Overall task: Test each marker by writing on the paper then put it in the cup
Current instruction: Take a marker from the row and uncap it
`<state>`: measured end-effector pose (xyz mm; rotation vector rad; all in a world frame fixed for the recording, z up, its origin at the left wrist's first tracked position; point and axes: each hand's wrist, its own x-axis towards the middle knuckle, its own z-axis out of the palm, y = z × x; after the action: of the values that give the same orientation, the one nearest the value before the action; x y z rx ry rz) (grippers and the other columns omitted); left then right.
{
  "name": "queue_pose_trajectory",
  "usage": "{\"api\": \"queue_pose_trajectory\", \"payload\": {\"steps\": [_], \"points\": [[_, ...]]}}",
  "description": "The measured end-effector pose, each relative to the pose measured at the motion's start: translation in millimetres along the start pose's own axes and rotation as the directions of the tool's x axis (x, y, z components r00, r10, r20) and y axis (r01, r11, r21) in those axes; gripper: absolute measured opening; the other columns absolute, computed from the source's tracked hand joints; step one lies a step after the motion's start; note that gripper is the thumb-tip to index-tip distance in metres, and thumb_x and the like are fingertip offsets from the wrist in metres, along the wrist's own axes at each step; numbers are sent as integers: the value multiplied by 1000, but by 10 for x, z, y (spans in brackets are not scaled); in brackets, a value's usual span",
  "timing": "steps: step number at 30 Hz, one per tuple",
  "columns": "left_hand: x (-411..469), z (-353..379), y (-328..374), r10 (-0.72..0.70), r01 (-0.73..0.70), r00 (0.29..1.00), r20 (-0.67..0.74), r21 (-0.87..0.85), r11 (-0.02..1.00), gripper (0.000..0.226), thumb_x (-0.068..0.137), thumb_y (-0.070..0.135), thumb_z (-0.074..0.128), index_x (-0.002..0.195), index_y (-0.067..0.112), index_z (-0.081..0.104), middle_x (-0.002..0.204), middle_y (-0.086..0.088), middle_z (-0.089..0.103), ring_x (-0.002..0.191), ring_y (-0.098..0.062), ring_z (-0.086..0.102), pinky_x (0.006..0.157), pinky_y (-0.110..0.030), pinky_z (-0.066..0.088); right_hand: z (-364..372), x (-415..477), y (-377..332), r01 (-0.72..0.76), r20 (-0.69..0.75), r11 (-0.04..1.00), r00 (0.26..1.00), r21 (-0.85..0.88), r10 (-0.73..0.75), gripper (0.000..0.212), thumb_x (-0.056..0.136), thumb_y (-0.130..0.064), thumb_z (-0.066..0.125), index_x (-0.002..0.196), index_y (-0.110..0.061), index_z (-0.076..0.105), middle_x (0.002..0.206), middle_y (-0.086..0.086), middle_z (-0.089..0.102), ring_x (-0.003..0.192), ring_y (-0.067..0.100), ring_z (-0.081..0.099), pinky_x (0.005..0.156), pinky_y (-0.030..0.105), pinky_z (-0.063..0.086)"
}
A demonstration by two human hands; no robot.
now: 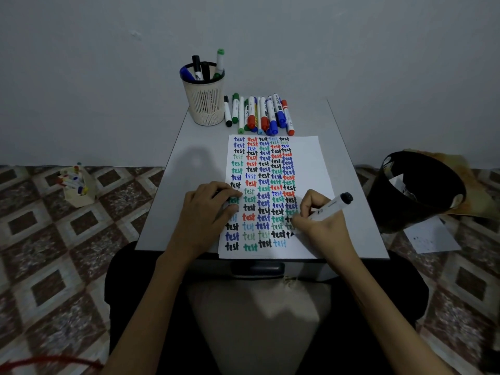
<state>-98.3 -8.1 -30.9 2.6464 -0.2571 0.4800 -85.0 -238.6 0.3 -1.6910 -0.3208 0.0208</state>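
The fingers of the right hand [322,226] clamp a black marker [331,209], tip on the paper [305,158], body slanting up to the right. The left hand [205,212] presses the sheet; whether its bent fingers hold something I cannot tell. The cup [205,104] stands far ahead, to the left, nearer the left hand

black bin [416,190] on tiled floor [54,239] at 3 o'clock, small carton [78,192] at 9 o'clock.
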Motion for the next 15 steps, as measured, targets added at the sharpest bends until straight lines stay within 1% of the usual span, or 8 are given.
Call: {"api": "queue_pose_trajectory", "payload": {"steps": [3,6,8,10,13,15], "points": [[5,-3,6,-2,2,1000,-2,7,1000,42,90,44,35,115,23,61,116,4,55,105,-12,48,86,-26,24,-1,-5,-5,7,-9,1000,1000,-8,-7,36,72,24,56,61,-6,40,57,4,39,47,0,34,48,11,30],[7,-4,12,-7,7,1000,-3,11,1000,43,90,44,35,115,22,61,117,4,55,105,-12,47,86,-26,24,-6,1,7,2,12,1000,1000,-16,-2,34,73,21,59,61,-5,40,56,3,39,47,1,34,48,12,31],[5,-5,18,-9,9,1000,0,12,1000,42,89,44,35,115,22,61,116,4,55,106,-12,47,86,-26,24,-15,2,10,1,28,1000,1000,-18,-1,33,70,14,62,59,-6,39,54,-1,40,47,2,35,48,13,32],[5,-7,17,-10,10,1000,5,11,1000,42,90,44,35,115,23,61,116,5,54,106,-12,47,86,-26,24,-24,-7,6,6,10,1000,1000,-14,-5,29,66,8,61,57,-7,38,53,-1,40,47,2,35,47,13,33],[5,-10,7,-7,7,1000,2,17,1000,41,90,44,36,115,23,61,116,4,55,106,-12,48,87,-26,24,-34,-17,12,21,-76,1000,997,-7,-21,36,71,21,57,58,-6,39,55,6,39,48,2,34,46,12,30],[4,-13,6,-7,7,1000,3,18,1000,42,90,45,35,115,23,61,117,4,54,106,-12,48,88,-25,24,-25,-16,8,22,-74,999,997,-23,-24,37,72,23,55,58,-7,39,55,6,38,47,2,34,47,12,29]]}}
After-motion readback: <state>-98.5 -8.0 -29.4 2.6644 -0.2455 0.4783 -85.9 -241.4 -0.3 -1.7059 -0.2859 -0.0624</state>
